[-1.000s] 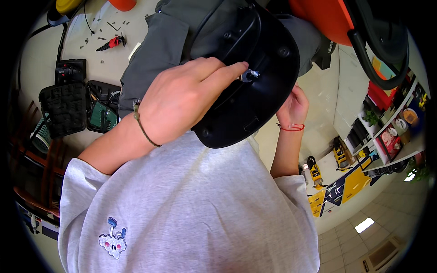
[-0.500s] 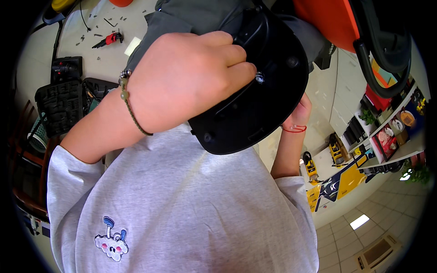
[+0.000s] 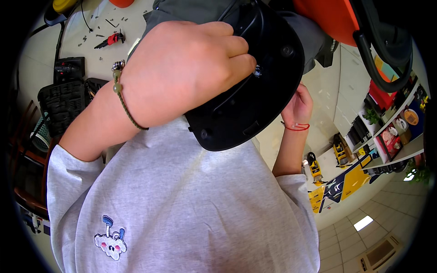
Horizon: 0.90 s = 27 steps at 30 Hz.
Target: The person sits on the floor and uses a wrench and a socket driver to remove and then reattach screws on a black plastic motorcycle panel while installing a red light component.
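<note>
My left hand [image 3: 195,68], with a green beaded bracelet, lies over a curved black plastic shell [image 3: 273,100]. Its fingers are curled closed, the back of the hand toward me. At the fingertips a small shiny metal piece [image 3: 257,71] shows against the shell; whether the fingers grip it, I cannot make out. My right hand [image 3: 300,103], with a red cord bracelet, is at the shell's right edge. Its thumb side shows, while the fingers are hidden behind the shell. Dark grey fabric-like material [image 3: 182,12] lies beyond the shell.
On the pale table sit a red-held hex key set [image 3: 112,40], scattered screws [image 3: 85,38], a black tool [image 3: 69,69] and an open black tool case [image 3: 61,104]. An orange and black chair-like object [image 3: 327,20] stands upper right. Shelves [image 3: 403,141] hold boxes and plants.
The shell has shifted slightly up and left, along with my left hand. More of my right hand now shows beside the shell's edge.
</note>
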Each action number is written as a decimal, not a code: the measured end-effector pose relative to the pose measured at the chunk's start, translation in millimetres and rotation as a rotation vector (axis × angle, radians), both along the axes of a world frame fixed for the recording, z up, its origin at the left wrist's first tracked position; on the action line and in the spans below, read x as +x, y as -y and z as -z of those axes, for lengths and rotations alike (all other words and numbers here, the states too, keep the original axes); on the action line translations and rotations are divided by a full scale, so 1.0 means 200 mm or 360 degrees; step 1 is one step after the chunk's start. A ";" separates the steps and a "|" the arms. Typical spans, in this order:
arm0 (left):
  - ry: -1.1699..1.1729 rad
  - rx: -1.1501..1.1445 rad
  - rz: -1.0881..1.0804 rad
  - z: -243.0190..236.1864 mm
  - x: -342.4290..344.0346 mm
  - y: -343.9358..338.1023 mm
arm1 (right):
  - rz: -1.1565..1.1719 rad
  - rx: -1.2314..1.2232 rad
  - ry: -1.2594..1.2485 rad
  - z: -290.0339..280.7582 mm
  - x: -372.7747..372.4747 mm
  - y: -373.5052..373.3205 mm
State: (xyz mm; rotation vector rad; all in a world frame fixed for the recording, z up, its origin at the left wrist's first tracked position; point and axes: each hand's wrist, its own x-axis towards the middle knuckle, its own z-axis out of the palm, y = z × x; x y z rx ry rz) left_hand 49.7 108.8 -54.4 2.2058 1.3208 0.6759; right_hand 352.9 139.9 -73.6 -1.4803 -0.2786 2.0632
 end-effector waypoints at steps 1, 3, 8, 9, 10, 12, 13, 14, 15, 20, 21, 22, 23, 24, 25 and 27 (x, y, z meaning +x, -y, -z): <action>0.0023 0.0000 -0.0006 0.01 0.00 0.00 | -0.0058 0.0006 0.0028 -0.01 -0.01 -0.01; 0.0105 -0.0007 0.0000 0.02 -0.01 -0.01 | -0.0164 0.0016 0.0078 -0.02 -0.01 -0.02; 0.0334 -0.0004 0.0066 0.08 -0.03 -0.04 | -0.0335 -0.0004 -0.0100 -0.01 0.06 -0.06; 0.0349 -0.0021 0.0089 0.07 -0.03 -0.05 | -0.0359 -0.0013 -0.0221 -0.01 0.08 -0.07; 0.0365 -0.0040 0.0110 0.05 -0.04 -0.06 | -0.0361 -0.0007 -0.0204 -0.01 0.07 -0.07; 0.0401 -0.0087 0.0153 0.04 -0.04 -0.08 | -0.0365 0.0003 -0.0171 -0.01 0.07 -0.07; 0.0422 -0.0112 0.0179 0.05 -0.04 -0.08 | -0.0380 0.0029 -0.0140 -0.01 0.07 -0.07; 0.0443 -0.0136 0.0205 0.05 -0.05 -0.09 | -0.0396 0.0056 -0.0108 0.00 0.07 -0.06; 0.0467 -0.0152 0.0227 0.06 -0.05 -0.09 | -0.0411 0.0082 -0.0077 0.00 0.07 -0.06; 0.0568 -0.0201 0.0282 0.08 -0.07 -0.09 | -0.0297 0.0466 0.0139 0.01 0.07 -0.01; 0.0592 -0.0196 0.0266 0.09 -0.07 -0.08 | -0.0313 0.0572 0.0169 0.01 0.09 0.00; 0.0611 -0.0193 0.0246 0.11 -0.06 -0.07 | -0.0376 0.0668 0.0162 0.01 0.11 0.01; 0.0631 -0.0189 0.0226 0.12 -0.06 -0.06 | -0.0439 0.0765 0.0156 0.01 0.13 0.01; 0.0635 -0.0220 0.0215 0.12 -0.06 -0.06 | -0.0502 0.0862 0.0150 0.01 0.15 0.01; 0.0644 -0.0248 0.0209 0.12 -0.06 -0.06 | -0.0426 0.0808 0.0132 -0.01 0.13 0.02; 0.0645 -0.0282 0.0204 0.12 -0.05 -0.05 | -0.0275 0.0700 0.0096 -0.06 0.09 0.05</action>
